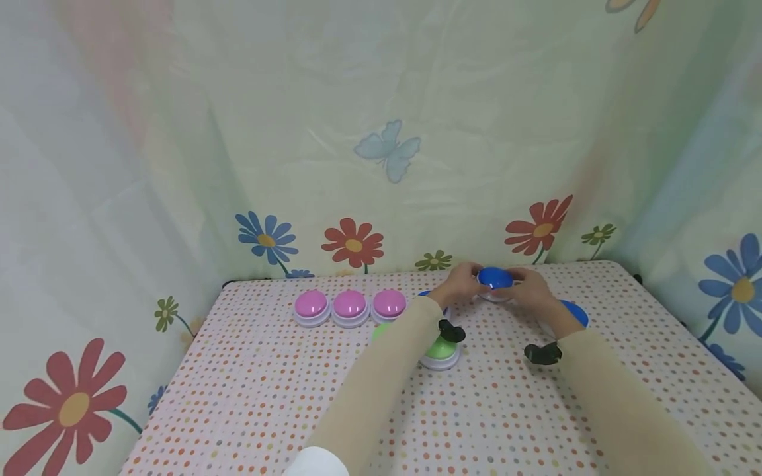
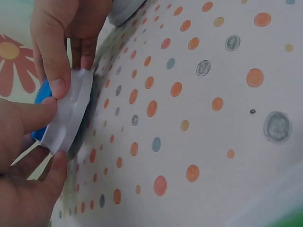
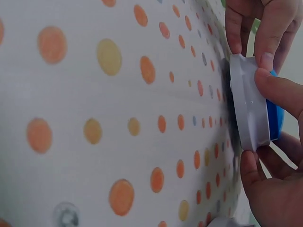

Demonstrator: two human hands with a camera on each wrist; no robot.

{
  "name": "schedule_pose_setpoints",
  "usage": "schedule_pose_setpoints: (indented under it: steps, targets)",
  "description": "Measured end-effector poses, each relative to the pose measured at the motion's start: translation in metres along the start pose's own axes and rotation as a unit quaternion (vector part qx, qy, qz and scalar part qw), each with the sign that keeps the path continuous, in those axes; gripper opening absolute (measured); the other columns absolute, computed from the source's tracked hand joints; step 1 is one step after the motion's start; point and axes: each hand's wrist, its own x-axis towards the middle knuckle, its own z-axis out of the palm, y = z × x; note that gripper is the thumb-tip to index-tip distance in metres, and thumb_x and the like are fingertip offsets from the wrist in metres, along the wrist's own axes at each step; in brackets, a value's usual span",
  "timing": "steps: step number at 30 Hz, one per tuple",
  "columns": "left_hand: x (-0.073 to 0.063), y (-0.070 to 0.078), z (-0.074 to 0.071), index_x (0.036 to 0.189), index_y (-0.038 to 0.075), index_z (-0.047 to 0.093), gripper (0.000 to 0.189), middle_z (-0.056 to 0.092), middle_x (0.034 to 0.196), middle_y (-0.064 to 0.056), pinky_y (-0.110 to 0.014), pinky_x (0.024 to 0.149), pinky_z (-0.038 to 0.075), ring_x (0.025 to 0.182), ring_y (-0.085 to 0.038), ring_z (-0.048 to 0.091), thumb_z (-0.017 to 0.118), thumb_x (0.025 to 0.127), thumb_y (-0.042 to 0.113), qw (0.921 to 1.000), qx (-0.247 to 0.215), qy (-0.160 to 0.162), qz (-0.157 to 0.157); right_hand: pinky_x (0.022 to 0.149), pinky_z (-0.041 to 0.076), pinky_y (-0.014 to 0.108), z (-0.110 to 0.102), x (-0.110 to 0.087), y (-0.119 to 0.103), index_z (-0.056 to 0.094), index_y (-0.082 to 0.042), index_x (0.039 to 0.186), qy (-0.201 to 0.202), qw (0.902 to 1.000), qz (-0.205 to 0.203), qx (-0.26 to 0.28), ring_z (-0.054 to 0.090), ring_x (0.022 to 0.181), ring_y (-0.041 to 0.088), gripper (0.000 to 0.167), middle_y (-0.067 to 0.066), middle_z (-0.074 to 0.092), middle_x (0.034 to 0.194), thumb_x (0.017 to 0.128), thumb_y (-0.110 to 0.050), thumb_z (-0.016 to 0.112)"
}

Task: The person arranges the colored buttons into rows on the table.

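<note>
Both hands hold one blue dome push button [image 1: 495, 277] with a white base, near the table's back edge. My left hand [image 1: 461, 283] grips its left side, thumb and fingers on the white rim [image 2: 71, 106]. From the right side, my right hand [image 1: 532, 289] pinches the same rim. The dome faces up; whether the base touches the cloth I cannot tell. Another blue button [image 1: 424, 293] is mostly hidden by the left hand and wrist. Behind the right wrist, a further blue button [image 1: 575, 312] shows in part.
Three pink buttons stand in a row at the left: one pink button [image 1: 311, 303], a middle pink button [image 1: 349, 303] and a right pink button [image 1: 389, 303]. A green button [image 1: 443, 348] and a mostly covered green button [image 1: 379, 330] lie by the left forearm. Dotted cloth covers the table [image 1: 250, 396].
</note>
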Motion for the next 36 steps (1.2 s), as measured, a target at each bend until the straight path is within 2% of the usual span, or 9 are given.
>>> schedule_pose_setpoints:
  steps: [5, 10, 13, 17, 22, 24, 30, 36]
  targets:
    - [-0.006, 0.003, -0.013, 0.138, 0.005, 0.050, 0.057, 0.056, 0.130, -0.006, -0.025, 0.091, 0.046, 0.114, -0.015, 0.055, 0.073, 0.088, 0.018, 0.9999, -0.001, -0.006, 0.008, 0.102, 0.034, 0.061, -0.004, -0.006, -0.014, 0.028, 0.010, 0.146, -0.009, 0.9997, -0.018, 0.011, 0.032, 0.130, 0.051, 0.084, 0.034, 0.033, 0.144, 0.087, -0.029, 0.074]
    - [-0.015, 0.005, -0.028, 0.143, 0.006, 0.046, 0.062, 0.056, 0.130, -0.006, -0.025, 0.088, 0.047, 0.111, -0.014, 0.055, 0.073, 0.089, 0.021, 0.9993, -0.009, -0.030, 0.019, 0.101, 0.035, 0.061, -0.006, -0.019, -0.032, 0.028, 0.008, 0.147, -0.010, 0.9994, -0.027, 0.020, 0.032, 0.130, 0.051, 0.089, 0.033, 0.033, 0.145, 0.085, -0.035, 0.075]
    - [-0.021, 0.006, -0.037, 0.143, 0.005, 0.046, 0.060, 0.057, 0.128, -0.006, -0.023, 0.085, 0.048, 0.108, -0.013, 0.055, 0.072, 0.090, 0.021, 0.9981, -0.004, -0.043, 0.043, 0.100, 0.036, 0.062, -0.005, -0.026, -0.039, 0.030, 0.005, 0.147, -0.008, 0.9989, -0.031, 0.034, 0.033, 0.129, 0.051, 0.091, 0.032, 0.035, 0.144, 0.083, -0.040, 0.077]
    - [-0.030, 0.010, -0.050, 0.142, 0.005, 0.047, 0.059, 0.056, 0.129, -0.005, -0.021, 0.083, 0.048, 0.108, -0.013, 0.055, 0.071, 0.091, 0.022, 0.9962, 0.010, -0.048, 0.072, 0.093, 0.043, 0.062, -0.003, -0.024, -0.038, 0.035, 0.000, 0.147, 0.003, 0.9986, -0.040, 0.034, 0.038, 0.126, 0.046, 0.094, 0.026, 0.040, 0.143, 0.079, -0.049, 0.078]
    - [-0.045, 0.012, -0.064, 0.143, 0.008, 0.045, 0.061, 0.050, 0.139, -0.003, -0.022, 0.087, 0.048, 0.117, -0.016, 0.054, 0.071, 0.091, 0.027, 0.9964, 0.016, -0.039, 0.074, 0.083, 0.052, 0.055, 0.001, -0.017, -0.037, 0.038, -0.007, 0.147, 0.015, 0.9979, -0.055, 0.030, 0.043, 0.121, 0.042, 0.094, 0.021, 0.044, 0.141, 0.075, -0.053, 0.079]
    - [-0.053, 0.010, -0.070, 0.143, 0.009, 0.045, 0.062, 0.050, 0.139, -0.003, -0.024, 0.088, 0.048, 0.118, -0.018, 0.054, 0.071, 0.091, 0.028, 0.9967, 0.020, -0.029, 0.073, 0.083, 0.051, 0.056, 0.003, -0.021, -0.045, 0.038, -0.006, 0.147, 0.008, 0.9970, -0.070, 0.032, 0.043, 0.121, 0.045, 0.094, 0.024, 0.044, 0.140, 0.076, -0.052, 0.079]
    - [-0.079, 0.004, -0.085, 0.142, 0.010, 0.048, 0.062, 0.055, 0.133, -0.003, -0.023, 0.086, 0.050, 0.113, -0.015, 0.055, 0.073, 0.089, 0.030, 0.9960, 0.051, -0.001, 0.073, 0.089, 0.047, 0.060, 0.015, -0.051, -0.083, 0.037, 0.001, 0.146, -0.012, 0.9947, -0.094, 0.041, 0.043, 0.119, 0.049, 0.089, 0.030, 0.042, 0.138, 0.080, -0.044, 0.078]
    - [-0.104, -0.005, -0.100, 0.141, 0.010, 0.049, 0.062, 0.055, 0.131, -0.004, -0.020, 0.084, 0.049, 0.109, -0.014, 0.056, 0.075, 0.087, 0.029, 0.9960, 0.036, 0.002, 0.081, 0.091, 0.047, 0.056, 0.029, -0.075, -0.111, 0.037, 0.003, 0.145, -0.022, 0.9933, -0.103, 0.047, 0.045, 0.120, 0.047, 0.082, 0.029, 0.044, 0.138, 0.084, -0.034, 0.078]
